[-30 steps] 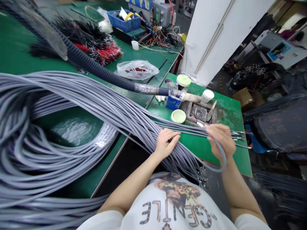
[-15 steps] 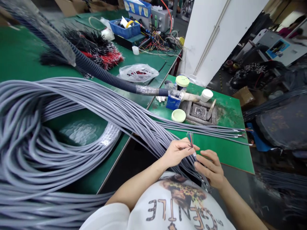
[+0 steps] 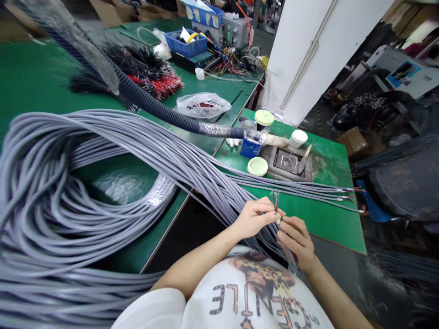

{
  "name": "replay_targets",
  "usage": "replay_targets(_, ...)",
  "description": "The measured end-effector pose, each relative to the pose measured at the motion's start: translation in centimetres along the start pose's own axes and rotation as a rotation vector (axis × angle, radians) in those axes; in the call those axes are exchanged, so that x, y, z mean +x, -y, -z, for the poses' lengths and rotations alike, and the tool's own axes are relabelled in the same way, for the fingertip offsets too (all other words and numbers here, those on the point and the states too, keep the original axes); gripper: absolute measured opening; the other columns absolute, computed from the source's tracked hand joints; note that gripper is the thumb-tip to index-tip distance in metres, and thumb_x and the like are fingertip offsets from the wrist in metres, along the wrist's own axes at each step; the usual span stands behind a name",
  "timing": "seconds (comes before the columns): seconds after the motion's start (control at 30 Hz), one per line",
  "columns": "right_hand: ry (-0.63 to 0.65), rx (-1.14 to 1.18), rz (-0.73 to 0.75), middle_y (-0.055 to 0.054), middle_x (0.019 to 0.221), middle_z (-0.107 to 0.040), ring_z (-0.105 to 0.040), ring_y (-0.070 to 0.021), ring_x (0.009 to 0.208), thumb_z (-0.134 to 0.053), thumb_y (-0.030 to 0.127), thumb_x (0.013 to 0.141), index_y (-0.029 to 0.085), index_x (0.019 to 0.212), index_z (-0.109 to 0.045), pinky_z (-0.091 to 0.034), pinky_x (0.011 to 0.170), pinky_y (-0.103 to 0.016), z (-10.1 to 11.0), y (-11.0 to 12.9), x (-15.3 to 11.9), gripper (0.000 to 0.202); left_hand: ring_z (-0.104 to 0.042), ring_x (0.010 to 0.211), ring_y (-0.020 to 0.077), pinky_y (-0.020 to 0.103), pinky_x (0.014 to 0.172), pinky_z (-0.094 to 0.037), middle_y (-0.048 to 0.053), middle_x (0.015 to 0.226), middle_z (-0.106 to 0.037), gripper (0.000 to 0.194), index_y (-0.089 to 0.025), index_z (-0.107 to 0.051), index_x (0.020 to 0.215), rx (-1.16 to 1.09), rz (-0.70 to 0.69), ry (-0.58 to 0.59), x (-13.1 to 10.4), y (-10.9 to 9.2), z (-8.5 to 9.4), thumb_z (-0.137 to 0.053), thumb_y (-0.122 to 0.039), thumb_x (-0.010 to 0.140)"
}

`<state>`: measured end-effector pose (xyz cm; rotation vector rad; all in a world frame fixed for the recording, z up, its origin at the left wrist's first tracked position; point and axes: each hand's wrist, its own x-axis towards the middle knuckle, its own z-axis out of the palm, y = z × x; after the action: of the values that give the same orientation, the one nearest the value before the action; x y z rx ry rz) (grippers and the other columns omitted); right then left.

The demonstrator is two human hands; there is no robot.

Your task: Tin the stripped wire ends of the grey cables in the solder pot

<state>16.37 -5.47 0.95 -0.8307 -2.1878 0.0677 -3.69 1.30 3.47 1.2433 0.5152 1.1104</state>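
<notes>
My left hand (image 3: 257,216) pinches the end of one grey cable, where thin coloured wires (image 3: 275,199) fan upward above the fingers. Just right of it, my right hand (image 3: 297,240) closes its fingertips on the same cable end, by a short white part (image 3: 278,221). Fine detail between the fingertips is too small to make out. A thick bundle of grey cables (image 3: 192,169) runs from the big coil at the left to beneath my hands. Several cable ends (image 3: 338,194) with white bands and bare coloured wires lie on the green board beyond my hands.
A ribbed hose (image 3: 164,114) crosses above the coil to a blue box (image 3: 251,145). On the green board (image 3: 329,224) stand a square metal pot (image 3: 286,161), a pale round lid (image 3: 257,167) and a white cup (image 3: 298,138). Farther back are a plastic bag and black-red wires.
My right hand has moved slightly left, and its fingers have drawn in on the cable end. The surroundings have shifted a little to the right in view.
</notes>
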Motion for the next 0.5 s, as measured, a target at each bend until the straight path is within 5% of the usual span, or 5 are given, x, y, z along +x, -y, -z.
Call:
replay_targets(0.23,0.013,0.043,-0.023,-0.01,0.114,-0.068,-0.053,-0.0274,0.119,-0.054,0.012,0.087,0.026,0.134,-0.052,-0.047,0.091,-0.049,0.1,-0.2,-0.1,0.049,-0.057,0.074,0.0162,0.032,0.078,-0.044,0.008,0.078,-0.073,0.024,-0.017,-0.075,0.069,0.031,-0.003,-0.015,0.0,0.0,0.0,-0.066,-0.036,0.082)
replay_targets(0.33,0.001,0.153,-0.275,-0.009,0.109,-0.068,-0.059,-0.0224,0.105,-0.049,0.009,0.088,0.025,0.132,-0.052,-0.049,0.086,-0.041,0.9,0.1,0.8,0.046,-0.056,0.074,0.0164,0.032,0.078,-0.043,0.008,0.076,-0.073,0.026,-0.017,-0.075,0.069,0.047,-0.023,-0.005,0.0,-0.1,0.1,-0.065,-0.037,0.083)
replay_targets(0.5,0.171,0.466,-0.595,-0.001,0.068,-0.062,-0.056,-0.014,0.063,-0.054,0.033,0.089,0.019,0.085,-0.064,-0.044,0.061,-0.028,1.8,1.5,3.2,0.017,-0.053,0.071,0.0165,0.031,0.071,-0.043,0.008,0.069,-0.071,0.029,-0.017,-0.076,0.073,0.095,-0.007,0.02,0.2,-0.3,-0.1,-0.065,-0.043,0.081)
